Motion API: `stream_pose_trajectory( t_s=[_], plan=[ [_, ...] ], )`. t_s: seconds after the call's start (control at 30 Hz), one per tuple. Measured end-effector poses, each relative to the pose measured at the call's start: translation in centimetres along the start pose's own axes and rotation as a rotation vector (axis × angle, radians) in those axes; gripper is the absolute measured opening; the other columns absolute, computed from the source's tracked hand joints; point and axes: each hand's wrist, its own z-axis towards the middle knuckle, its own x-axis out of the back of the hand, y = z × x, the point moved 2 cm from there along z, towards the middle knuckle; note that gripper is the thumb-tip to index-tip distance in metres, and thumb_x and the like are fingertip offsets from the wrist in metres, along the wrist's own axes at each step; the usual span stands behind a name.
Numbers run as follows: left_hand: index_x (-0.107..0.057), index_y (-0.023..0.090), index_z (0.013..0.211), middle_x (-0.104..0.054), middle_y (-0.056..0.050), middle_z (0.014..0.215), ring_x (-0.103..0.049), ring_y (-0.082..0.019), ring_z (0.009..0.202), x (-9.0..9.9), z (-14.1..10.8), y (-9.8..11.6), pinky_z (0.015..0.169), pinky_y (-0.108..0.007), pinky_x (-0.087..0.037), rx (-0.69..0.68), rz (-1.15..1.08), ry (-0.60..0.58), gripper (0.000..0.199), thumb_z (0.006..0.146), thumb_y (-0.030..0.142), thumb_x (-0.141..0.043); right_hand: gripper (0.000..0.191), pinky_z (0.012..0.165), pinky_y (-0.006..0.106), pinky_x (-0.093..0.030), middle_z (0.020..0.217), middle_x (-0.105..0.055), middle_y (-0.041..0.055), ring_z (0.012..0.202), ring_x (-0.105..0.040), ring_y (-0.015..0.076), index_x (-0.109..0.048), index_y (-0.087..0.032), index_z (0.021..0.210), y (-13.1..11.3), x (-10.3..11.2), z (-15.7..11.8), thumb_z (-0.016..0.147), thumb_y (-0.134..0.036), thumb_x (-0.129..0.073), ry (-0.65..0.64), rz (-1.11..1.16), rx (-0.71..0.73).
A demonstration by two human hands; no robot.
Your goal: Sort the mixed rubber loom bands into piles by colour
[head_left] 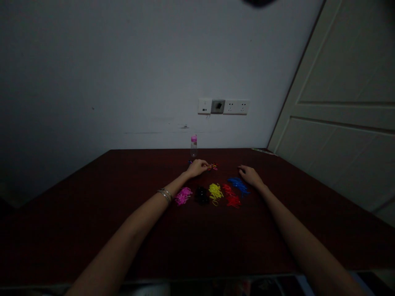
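Just beside left grip (198, 167), fingertip side | multicoloured bands (214, 166)

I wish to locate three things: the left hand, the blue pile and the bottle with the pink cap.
Left hand (197, 167): head view, back of the hand.
Blue pile (238, 186): head view, middle of the pile.
Bottle (194, 148): head view, on its clear body.

5 band piles (215, 191) set left to right on tbl (129, 176); 6th pile (214, 166) placed far side, w/ bottle (194, 149) set behind, slightly left; sockets (236, 107) fixed on wall (138, 82) beyond.
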Motion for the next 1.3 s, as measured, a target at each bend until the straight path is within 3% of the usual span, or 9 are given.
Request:
stream_pose_trajectory(
  t_s=[0.2, 0.4, 0.53, 0.93, 1.1, 1.3],
  plan=[
    [-0.072, 0.015, 0.085, -0.068, -0.006, 0.077, -0.057, -0.015, 0.071, 3.7, -1.8, -6.1, 0.068, -0.023, -0.041, 0.202, 0.034, 0.153, 0.028, 0.074, 0.034, -0.055, 0.041, 0.1, 0.033, -0.036, 0.123, -0.056, 0.0147, 0.116, -0.05, 0.023, -0.059, -0.008, 0.116, 0.0, 0.0, 0.0, 0.084, -0.023, -0.04, 0.01, -0.001, 0.012],
    [-0.072, 0.011, 0.079, -0.069, -0.009, 0.076, -0.059, -0.018, 0.072, 5.8, -3.6, -8.8, 0.068, -0.025, -0.042, 0.365, -0.106, 0.331, 0.027, 0.072, 0.032, -0.057, 0.041, 0.099, 0.033, -0.037, 0.122, -0.057, 0.0149, 0.114, -0.051, 0.0241, -0.06, -0.008, 0.115, 0.0, 0.1, 0.0, 0.083, -0.022, -0.039, 0.012, -0.006, 0.015],
    [-0.072, 0.011, 0.078, -0.069, -0.008, 0.076, -0.06, -0.018, 0.072, 5.8, -4.0, -9.3, 0.067, -0.026, -0.042, 0.402, -0.224, 0.391, 0.027, 0.069, 0.033, -0.059, 0.04, 0.099, 0.034, -0.037, 0.122, -0.057, 0.0146, 0.115, -0.051, 0.0239, -0.061, -0.01, 0.114, 0.1, 0.0, -0.1, 0.083, -0.022, -0.04, 0.022, 0.006, 0.013],
    [-0.071, 0.011, 0.074, -0.068, -0.007, 0.072, -0.059, -0.017, 0.069, 5.5, -4.1, -9.2, 0.065, -0.025, -0.041, 0.399, -0.277, 0.37, 0.025, 0.068, 0.032, -0.059, 0.034, 0.093, 0.032, -0.041, 0.11, -0.065, 0.0101, 0.102, -0.059, 0.0212, -0.066, -0.014, 0.105, -0.1, 0.4, 0.6, 0.077, -0.019, -0.046, 0.001, 0.077, 0.01],
    [-0.071, 0.011, 0.073, -0.068, -0.007, 0.071, -0.059, -0.018, 0.069, 5.6, -4.1, -9.0, 0.064, -0.025, -0.041, 0.381, -0.264, 0.362, 0.026, 0.069, 0.033, -0.058, 0.028, 0.089, 0.03, -0.043, 0.104, -0.065, 0.0088, 0.097, -0.059, 0.0196, -0.069, -0.016, 0.096, -3.2, 0.4, 1.6, 0.075, -0.017, -0.051, -0.012, 0.106, 0.149],
    [-0.071, 0.011, 0.074, -0.068, -0.006, 0.069, -0.058, -0.017, 0.068, 5.6, -4.4, -9.0, 0.063, -0.024, -0.041, 0.351, -0.26, 0.352, 0.028, 0.07, 0.035, -0.057, 0.026, 0.084, 0.029, -0.045, 0.1, -0.066, 0.0088, 0.091, -0.061, 0.0195, -0.068, -0.017, 0.1, -8.0, -0.4, 2.7, 0.08, -0.023, -0.052, -0.098, 0.176, 0.322]
  ],
)
